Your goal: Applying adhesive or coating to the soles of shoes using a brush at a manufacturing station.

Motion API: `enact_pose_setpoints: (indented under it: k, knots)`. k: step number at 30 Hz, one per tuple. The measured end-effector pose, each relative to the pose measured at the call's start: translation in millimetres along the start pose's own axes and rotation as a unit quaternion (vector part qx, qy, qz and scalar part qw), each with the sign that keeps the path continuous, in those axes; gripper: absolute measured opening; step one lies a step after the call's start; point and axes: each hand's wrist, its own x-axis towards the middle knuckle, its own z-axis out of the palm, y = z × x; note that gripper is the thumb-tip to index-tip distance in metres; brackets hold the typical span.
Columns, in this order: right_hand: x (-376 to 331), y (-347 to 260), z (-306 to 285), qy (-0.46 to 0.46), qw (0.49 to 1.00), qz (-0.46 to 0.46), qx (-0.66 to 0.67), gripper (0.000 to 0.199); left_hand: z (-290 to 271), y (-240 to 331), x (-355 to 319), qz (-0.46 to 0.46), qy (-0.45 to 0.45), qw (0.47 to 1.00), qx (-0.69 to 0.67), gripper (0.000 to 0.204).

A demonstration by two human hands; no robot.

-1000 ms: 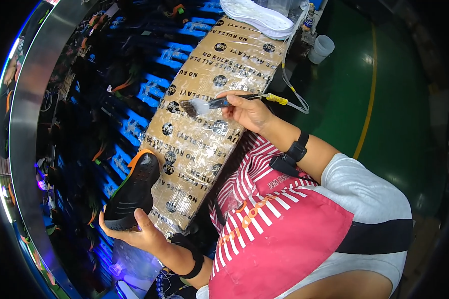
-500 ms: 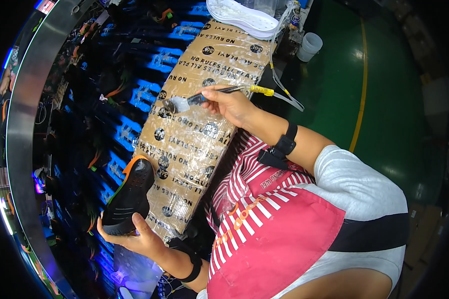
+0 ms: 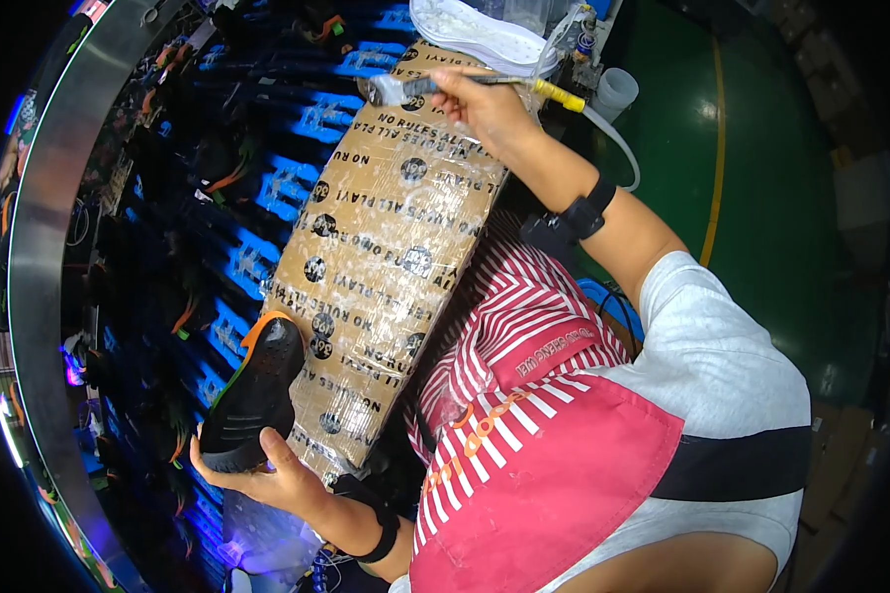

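My left hand (image 3: 272, 476) is closed around the heel end of a black shoe (image 3: 259, 387) with orange trim at its far end. The shoe stands tilted beside the left edge of a cardboard-covered board (image 3: 366, 267). Farther off, my right hand (image 3: 487, 111) grips a brush (image 3: 398, 91) by its dark handle. Its whitish, wet-looking bristles point left, above the board's far part. A yellow fitting (image 3: 554, 94) at the handle's rear joins a pale tube (image 3: 618, 143).
Past the board lies a white shoe-sole-shaped tray (image 3: 480, 38) with white residue in it. A white bucket (image 3: 616, 87) stands to its right. Blue racks (image 3: 252, 259) with dark shoes run along the left, behind a curved metal rail (image 3: 40, 247). The floor (image 3: 663, 128) is green.
My right hand has moved the brush away from me, from over the board's middle to near the tray. The left hand and the shoe have hardly moved.
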Motion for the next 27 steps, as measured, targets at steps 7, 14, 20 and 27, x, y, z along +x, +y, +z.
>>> enact_pose_setpoints:
  k: [7,14,20,27]
  knots:
    - [34.5,-24.4,4.6,0.006,0.998,-0.068,-0.006,0.023,-2.2,-0.4,3.3,0.008,0.002,1.000,0.021,0.071]
    - [53.7,-20.9,39.0,-0.040,0.995,-0.036,-0.086,0.026,-2.7,-2.0,4.6,0.003,0.007,0.999,0.033,0.070]
    - [59.4,-25.2,64.4,-0.046,0.993,-0.043,-0.099,0.024,-1.0,3.6,-0.5,-0.004,-0.009,1.000,0.027,0.071]
    - [41.9,-22.8,68.5,-0.062,0.990,-0.042,-0.120,0.024,-2.7,4.3,-4.2,-0.010,-0.002,1.000,0.009,0.072]
